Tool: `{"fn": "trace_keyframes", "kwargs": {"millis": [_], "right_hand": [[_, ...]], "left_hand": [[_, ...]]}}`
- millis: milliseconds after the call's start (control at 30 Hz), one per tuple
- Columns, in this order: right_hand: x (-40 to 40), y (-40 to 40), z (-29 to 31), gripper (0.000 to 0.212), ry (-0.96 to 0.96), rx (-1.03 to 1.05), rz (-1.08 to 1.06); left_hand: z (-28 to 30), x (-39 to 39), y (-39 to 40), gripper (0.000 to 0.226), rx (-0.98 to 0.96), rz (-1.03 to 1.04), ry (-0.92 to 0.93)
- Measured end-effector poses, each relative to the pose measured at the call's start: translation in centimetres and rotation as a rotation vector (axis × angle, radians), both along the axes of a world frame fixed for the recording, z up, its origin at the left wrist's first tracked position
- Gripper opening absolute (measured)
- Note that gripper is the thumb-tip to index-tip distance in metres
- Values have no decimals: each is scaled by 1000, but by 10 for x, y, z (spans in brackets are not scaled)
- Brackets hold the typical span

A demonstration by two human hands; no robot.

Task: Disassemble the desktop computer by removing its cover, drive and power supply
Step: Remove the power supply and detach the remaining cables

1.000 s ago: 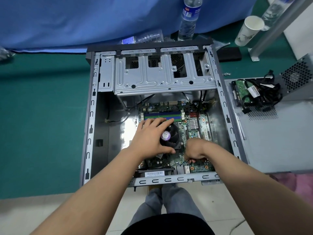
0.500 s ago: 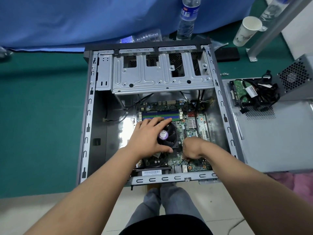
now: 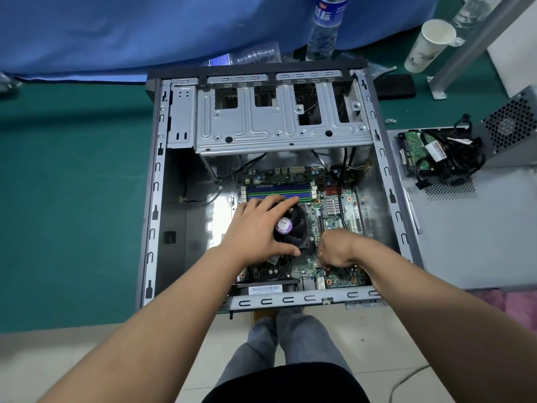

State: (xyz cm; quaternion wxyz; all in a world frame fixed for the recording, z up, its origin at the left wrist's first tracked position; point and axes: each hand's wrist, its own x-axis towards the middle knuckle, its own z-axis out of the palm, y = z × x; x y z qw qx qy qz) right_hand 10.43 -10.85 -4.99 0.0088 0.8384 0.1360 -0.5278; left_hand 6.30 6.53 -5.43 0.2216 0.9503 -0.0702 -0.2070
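Green matting lay under the open grey metal computer case. Your left hand clasped the round black cooler fan. Your right hand stayed curled on the green motherboard; its grip, I couldn't tell.

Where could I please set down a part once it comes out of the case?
Free: the green mat left of the case, and the near half of the side panel on the right. Crowded: the panel's far end, with the drive, cables and power supply; bottles and cup behind.
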Motion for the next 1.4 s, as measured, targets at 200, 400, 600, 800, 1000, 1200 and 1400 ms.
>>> {"fn": "trace_keyframes", "kwargs": {"millis": [200,400,600,800,1000,1200,1400], "right_hand": [[0,3,8,24,24,-2,25],[-4,0,13,21,0,-26,-43],[-5,-1,18,12,-13,71,-299],[-14,-12,29,19,34,-36,-75],[-16,-15,30,28,34,-26,-77],[-7,-19,33,18,-220,212,-607],[-9,-16,54,43,-306,499,-1067]], "left_hand": [[-1,0,0,100,-4,-3,-7],[-1,1,-1,100,-12,-8,-6],[-2,2,-1,101,-12,-4,6],[-4,2,0,102,-18,-9,1],[-4,3,0,102,-20,-9,1],[-4,3,1,102,-19,-11,0],[-3,3,1,102,-44,1,7]]}}
